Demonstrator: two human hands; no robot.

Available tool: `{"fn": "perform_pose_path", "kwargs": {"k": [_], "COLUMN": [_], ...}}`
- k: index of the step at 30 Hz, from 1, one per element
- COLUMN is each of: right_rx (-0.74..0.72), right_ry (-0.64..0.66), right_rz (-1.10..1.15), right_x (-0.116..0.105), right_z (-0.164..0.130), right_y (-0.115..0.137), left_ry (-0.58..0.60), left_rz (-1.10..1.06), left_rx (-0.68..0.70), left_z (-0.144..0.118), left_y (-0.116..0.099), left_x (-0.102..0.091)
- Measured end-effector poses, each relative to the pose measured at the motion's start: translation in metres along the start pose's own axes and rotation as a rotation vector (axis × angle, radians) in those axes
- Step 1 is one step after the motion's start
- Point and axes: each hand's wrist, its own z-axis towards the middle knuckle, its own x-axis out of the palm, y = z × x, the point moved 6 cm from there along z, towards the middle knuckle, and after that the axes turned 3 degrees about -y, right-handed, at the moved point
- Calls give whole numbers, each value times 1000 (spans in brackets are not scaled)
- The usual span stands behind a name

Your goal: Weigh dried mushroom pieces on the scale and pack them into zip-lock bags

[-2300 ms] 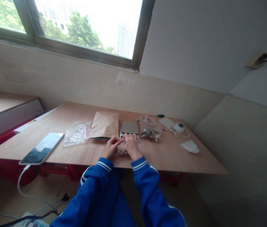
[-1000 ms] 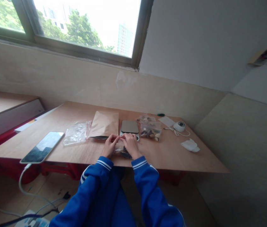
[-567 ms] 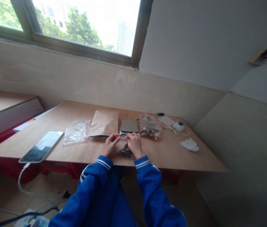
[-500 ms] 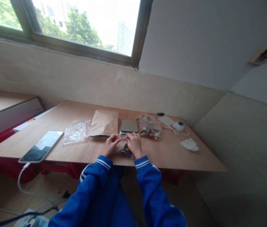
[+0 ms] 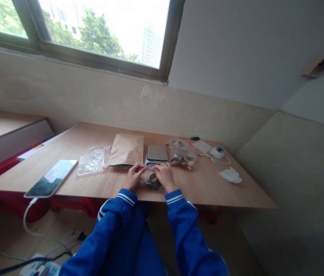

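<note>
Both pinched narrow, left hand (image 5: 134,176) and right hand (image 5: 165,177) hold a clear bag (image 5: 152,181) by its top.

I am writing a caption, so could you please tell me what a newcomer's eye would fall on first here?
The bright window fills the upper left. Lower down, near the front edge of the table, the left hand and right hand pinch the top of a clear bag of mostly dark pieces. A phone lies on the left.
</note>
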Motion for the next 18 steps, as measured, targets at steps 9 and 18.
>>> {"fn": "perform_pose_path", "kwargs": {"k": [9, 18], "right_rx": [-6, 14], "right_ry": [20, 25], "right_rz": [37, 83], "right_x": [-7, -7], "right_z": [-6, -13], "right_y": [-11, -22], "left_ry": [-51, -18], "left_rz": [-30, -8], "left_rx": [-12, -7], "left_z": [1, -1], "left_y": [4, -3], "left_x": [-4, -1]}}
